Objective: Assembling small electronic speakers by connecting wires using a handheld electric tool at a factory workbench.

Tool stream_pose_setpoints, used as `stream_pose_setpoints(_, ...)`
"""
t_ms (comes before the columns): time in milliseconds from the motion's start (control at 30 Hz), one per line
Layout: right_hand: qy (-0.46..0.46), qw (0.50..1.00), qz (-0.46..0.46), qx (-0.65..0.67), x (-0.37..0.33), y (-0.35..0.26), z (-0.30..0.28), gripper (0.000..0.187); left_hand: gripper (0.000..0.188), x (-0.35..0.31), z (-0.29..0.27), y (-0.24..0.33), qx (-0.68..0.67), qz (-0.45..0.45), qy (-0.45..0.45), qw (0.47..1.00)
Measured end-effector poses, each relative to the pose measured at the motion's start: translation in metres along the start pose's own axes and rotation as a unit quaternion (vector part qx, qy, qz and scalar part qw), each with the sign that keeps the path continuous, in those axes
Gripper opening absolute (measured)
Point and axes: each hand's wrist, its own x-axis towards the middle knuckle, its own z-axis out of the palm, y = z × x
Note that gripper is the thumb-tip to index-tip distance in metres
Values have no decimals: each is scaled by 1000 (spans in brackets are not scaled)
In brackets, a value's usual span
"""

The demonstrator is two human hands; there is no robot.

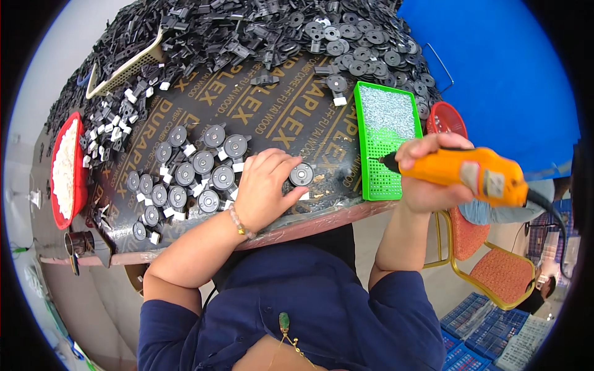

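My right hand [427,176] is wrapped round an orange electric screwdriver [473,175]. The black tip of the tool points left over a green perforated tray [387,190], whose far half is spread with small silver screws [388,108]. On the dark board, my left hand [265,185] rests with thumb and index finger about the edge of a black wheel-like part [301,174], which has a white piece at its near side. Left of that hand lies a group of similar black round parts [203,162] with white tabs.
Heaps of black plastic pieces [223,31] and black discs [371,46] line the far side. A red basket [79,179] of white pieces stands left, near a beige basket [127,65]. A red bowl [447,119] sits beyond the tray; a chair [501,275] stands right.
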Motion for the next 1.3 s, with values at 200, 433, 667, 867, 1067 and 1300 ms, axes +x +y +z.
stream_pose_setpoints(200,-122,983,8,133,-28,13,53,86,53,-1,1,-1,-7,5,2,1000)
stream_pose_setpoints(433,-136,974,153,99,-35,28,67,86,53,-2,1,-1,-19,-2,4,1000)
stream_pose_setpoints(667,-152,974,162,46,-38,29,80,83,52,-1,-1,-2,-15,-1,-2,1000)
stream_pose_setpoints(867,-119,979,160,50,-43,29,89,81,47,-5,0,0,-1,-2,3,1000)
stream_pose_setpoints(1067,-165,960,37,222,-24,10,69,86,49,-4,-36,3,63,0,2,998)
stream_pose_setpoints(1300,-111,992,-34,40,-1,-31,-17,81,60,-9,-147,-44,218,-123,-82,965)
